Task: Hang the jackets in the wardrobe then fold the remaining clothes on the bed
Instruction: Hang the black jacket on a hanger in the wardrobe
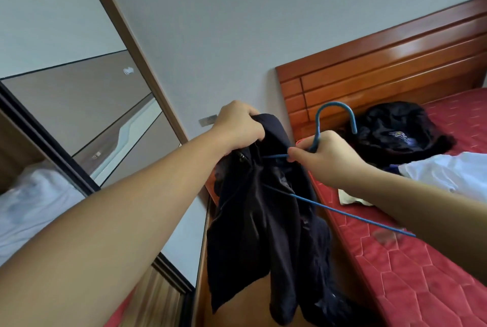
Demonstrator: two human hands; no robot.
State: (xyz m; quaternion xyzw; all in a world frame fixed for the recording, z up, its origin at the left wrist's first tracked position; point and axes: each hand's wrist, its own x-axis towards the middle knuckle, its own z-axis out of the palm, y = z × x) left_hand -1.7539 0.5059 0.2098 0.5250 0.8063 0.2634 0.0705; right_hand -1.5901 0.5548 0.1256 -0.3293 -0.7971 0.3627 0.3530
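With our left hand point(238, 126) gripping the collar of the dark jacket point(266, 221) that hangs below it and our right hand point(325, 158) pinching the blue hanger point(329, 126) just beside, we risk the free hanger arm snagging the fabric or missing the shoulder, letting the jacket slide off.

A pale grey wall point(210, 23) fills the top of the view, evenly lit by soft light, with a small metal plate point(208, 120) fixed low on it. On the left a brown wooden frame point(126, 37) slants down beside a mirrored sliding door point(79, 105), whose glass reflects brown panels and something white. On the right stands a glossy red-brown wooden headboard point(395, 63), and below it a red quilted mattress point(421, 287).
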